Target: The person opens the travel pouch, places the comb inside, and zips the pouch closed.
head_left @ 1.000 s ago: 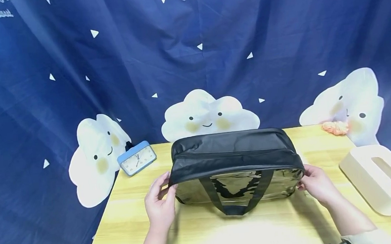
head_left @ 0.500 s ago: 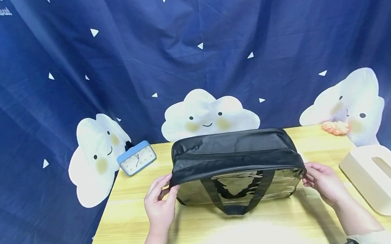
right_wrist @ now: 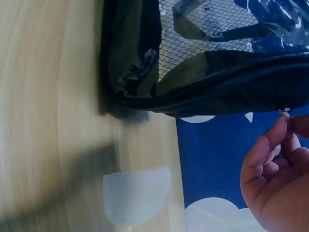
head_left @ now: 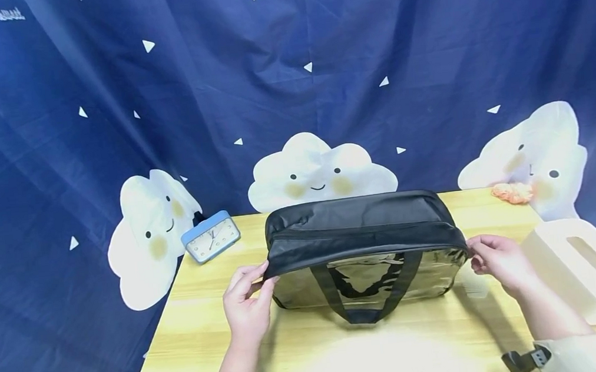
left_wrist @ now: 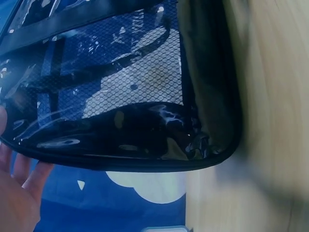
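Observation:
A black bag (head_left: 361, 240) with a clear see-through front stands upright on the table, its strap handle (head_left: 362, 315) hanging down in front. My left hand (head_left: 247, 308) holds the bag's upper left corner, thumb in front and fingers behind. In the left wrist view, that hand's fingers (left_wrist: 36, 176) show at the bag's edge. At the bag's right end, my right hand (head_left: 501, 260) pinches a small metal zipper pull (right_wrist: 284, 110) between thumb and index finger, with the other fingers curled. Through the clear panel (left_wrist: 140, 72) I see mesh on the far side.
A blue alarm clock (head_left: 211, 237) stands at the back left. On the right is a cream tissue box (head_left: 577, 279), with an orange-pink fluffy bundle (head_left: 512, 192) behind it. A pale translucent flat piece (right_wrist: 137, 195) lies on the table by the bag's right end.
My right hand has shifted right and slightly up, from against the bag's right end to just beyond its corner, uncovering the pale flat piece. The left hand keeps its hold on the bag.

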The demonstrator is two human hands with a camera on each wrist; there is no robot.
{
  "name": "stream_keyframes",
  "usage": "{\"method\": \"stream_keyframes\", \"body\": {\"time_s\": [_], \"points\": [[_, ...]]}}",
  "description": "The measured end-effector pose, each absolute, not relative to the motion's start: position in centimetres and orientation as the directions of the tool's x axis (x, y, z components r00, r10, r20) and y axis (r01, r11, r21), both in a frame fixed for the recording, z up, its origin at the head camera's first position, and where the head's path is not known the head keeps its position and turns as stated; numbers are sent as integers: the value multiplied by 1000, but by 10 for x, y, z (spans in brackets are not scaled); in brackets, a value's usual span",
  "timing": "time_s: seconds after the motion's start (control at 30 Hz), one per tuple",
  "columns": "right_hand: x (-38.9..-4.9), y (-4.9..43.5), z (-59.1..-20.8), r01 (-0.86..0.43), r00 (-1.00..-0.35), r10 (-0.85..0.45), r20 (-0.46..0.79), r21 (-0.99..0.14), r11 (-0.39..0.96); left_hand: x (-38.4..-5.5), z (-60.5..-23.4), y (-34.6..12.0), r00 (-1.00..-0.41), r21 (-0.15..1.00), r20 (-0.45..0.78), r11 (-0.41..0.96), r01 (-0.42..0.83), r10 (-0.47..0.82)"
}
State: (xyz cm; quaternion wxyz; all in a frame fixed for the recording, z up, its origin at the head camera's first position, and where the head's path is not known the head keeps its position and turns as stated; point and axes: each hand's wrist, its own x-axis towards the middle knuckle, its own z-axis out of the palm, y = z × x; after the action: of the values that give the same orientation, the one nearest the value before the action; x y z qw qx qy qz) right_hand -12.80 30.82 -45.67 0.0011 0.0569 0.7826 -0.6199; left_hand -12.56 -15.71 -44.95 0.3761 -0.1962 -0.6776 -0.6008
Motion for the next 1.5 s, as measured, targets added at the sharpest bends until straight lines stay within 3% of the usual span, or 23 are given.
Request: {"method": "stream_keyframes", "body": {"time_s": [0.2, 0.4, 0.57, 0.63, 0.77, 0.9, 1.03, 1.13, 1.17, 1.23, 1.3, 1.4, 1.5], "points": [[-130, 304, -463, 101, -994, 42, -99, -993, 54, -128, -444, -155, -593, 600, 795, 293, 744, -123], [-128, 310, -469, 83, -996, -52, -74, -976, -199, -129, -442, -157, -617, 621, 778, 279, 732, -113], [-127, 317, -468, 110, -984, -162, -74, -968, -227, -127, -441, -158, -647, 649, 756, 240, 722, -96], [-126, 319, -467, 78, -988, -145, -54, -983, -168, -128, -440, -158, -652, 653, 753, 236, 720, -93], [-126, 316, -463, -69, -998, -6, 69, -993, 96, -129, -440, -158, -652, 656, 750, 244, 714, -109], [-126, 306, -464, -157, -962, 142, 231, -901, 404, -128, -439, -160, -652, 658, 750, 215, 722, -106], [-124, 293, -471, -187, -840, 281, 465, -733, 654, -128, -438, -161, -655, 655, 751, 202, 728, -77], [-123, 288, -477, -200, -740, 353, 572, -689, 696, -128, -438, -162, -660, 660, 746, 221, 718, -84], [-124, 288, -479, -226, -735, 366, 571, -715, 661, -128, -439, -162, -664, 663, 743, 228, 713, -87], [-124, 289, -479, -329, -792, 356, 496, -838, 434, -128, -439, -163, -665, 663, 742, 245, 707, -90], [-125, 292, -479, -384, -880, 289, 377, -923, 32, -127, -439, -164, -667, 665, 740, 239, 707, -86], [-125, 296, -479, -249, -968, 100, 230, -825, -507, -126, -438, -165, -673, 669, 736, 228, 707, -73], [-124, 298, -482, -158, -984, 22, 178, -801, -577, -125, -437, -164, -680, 675, 731, 210, 707, -60]]}}
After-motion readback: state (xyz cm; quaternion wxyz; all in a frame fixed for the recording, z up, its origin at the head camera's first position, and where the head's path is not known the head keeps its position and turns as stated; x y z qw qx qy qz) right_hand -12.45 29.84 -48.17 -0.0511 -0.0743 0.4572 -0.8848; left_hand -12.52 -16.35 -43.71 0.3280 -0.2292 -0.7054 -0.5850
